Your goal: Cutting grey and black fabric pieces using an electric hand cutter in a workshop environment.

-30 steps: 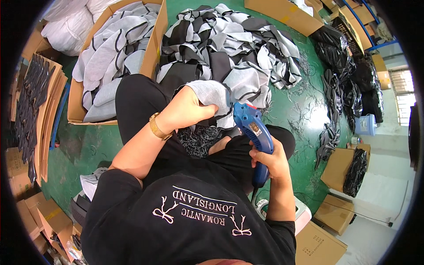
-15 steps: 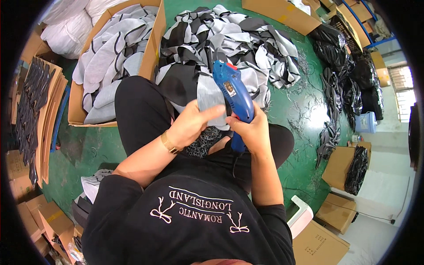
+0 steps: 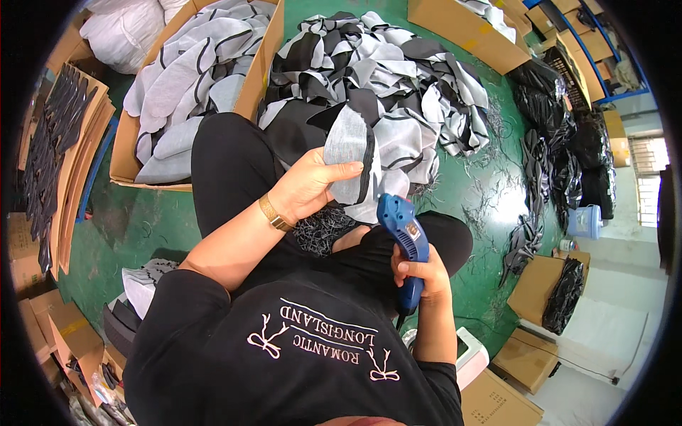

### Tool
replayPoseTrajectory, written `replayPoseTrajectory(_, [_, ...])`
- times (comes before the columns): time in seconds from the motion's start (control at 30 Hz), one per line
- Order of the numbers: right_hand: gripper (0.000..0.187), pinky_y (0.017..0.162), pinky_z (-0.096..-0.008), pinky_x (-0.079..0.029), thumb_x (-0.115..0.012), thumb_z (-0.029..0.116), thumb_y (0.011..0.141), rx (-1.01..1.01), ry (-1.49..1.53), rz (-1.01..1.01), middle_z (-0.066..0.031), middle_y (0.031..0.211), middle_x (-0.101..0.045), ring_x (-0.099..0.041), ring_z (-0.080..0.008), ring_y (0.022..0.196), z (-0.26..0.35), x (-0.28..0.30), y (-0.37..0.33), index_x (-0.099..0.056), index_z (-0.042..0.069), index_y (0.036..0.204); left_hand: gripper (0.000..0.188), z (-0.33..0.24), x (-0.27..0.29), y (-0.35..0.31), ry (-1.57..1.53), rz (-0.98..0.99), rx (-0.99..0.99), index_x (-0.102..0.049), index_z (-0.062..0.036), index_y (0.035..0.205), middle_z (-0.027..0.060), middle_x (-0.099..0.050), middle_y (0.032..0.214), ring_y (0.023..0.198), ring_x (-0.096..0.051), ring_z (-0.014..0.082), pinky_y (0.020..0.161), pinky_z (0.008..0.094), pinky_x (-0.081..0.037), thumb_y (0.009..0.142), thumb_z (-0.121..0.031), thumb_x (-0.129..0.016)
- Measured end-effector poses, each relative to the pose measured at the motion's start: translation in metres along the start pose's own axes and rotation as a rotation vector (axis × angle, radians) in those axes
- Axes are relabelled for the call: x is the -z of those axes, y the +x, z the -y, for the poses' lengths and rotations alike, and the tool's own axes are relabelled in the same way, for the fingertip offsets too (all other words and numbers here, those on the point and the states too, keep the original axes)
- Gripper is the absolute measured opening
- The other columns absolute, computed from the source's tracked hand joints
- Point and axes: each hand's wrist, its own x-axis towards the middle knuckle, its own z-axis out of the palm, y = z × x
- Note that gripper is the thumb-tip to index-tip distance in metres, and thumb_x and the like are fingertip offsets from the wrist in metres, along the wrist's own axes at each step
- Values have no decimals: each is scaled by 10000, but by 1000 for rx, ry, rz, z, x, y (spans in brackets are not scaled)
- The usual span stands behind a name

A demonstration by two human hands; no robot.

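Observation:
My left hand (image 3: 310, 182) pinches a grey fabric piece (image 3: 348, 153) with a black strip along its right edge, holding it up above my lap. My right hand (image 3: 425, 272) is wrapped round the handle of blue electric scissors (image 3: 405, 231), whose head points up and to the left. The tool sits lower than the fabric and apart from it. A dark cord runs from the bottom of its handle. Right behind the held piece lies a large heap of grey and black fabric pieces (image 3: 398, 74) on the floor.
On the left stands a cardboard box (image 3: 261, 67) full of grey fabric pieces. Thread scraps (image 3: 469, 206) litter the green floor. Black plastic bags (image 3: 543, 92), a light blue bucket (image 3: 584, 221) and more cartons (image 3: 526, 355) line the right side. Stacked cardboard sheets (image 3: 74, 167) stand far left.
My right hand has drawn the electric scissors down and to the right, away from the fabric. My left hand still holds the piece, which now shows more fully.

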Motion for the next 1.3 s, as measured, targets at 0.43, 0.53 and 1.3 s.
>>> replayPoseTrajectory(0.43, [369,445,-280,-448,-720,69,606,-25,-1,-36,-62,613,-487,-483,-167,494,-6,-12,4,-540,-37,910,248,5,-4,-6,47,47,39,-625,-24,1095,50,-665,1017,921,-642,149,825,323,-518,854,-61,-664])
replayPoseTrajectory(0.53, [364,427,-273,-424,-721,86,614,-19,71,2,-49,600,-453,-458,-157,495,-9,-15,7,-527,-25,901,265,6,-3,-7,69,61,52,-618,-24,1109,48,-664,1024,923,-641,145,830,319,-516,851,-59,-667])
replayPoseTrajectory(1.3, [389,573,-248,-487,-774,66,701,343,-325,-300,-40,790,-599,-578,-119,623,35,-52,58,-568,-21,1020,196,21,-6,-3,260,-28,-31,-609,-14,1063,17,-651,983,859,-604,69,769,238,-483,928,-155,-594])
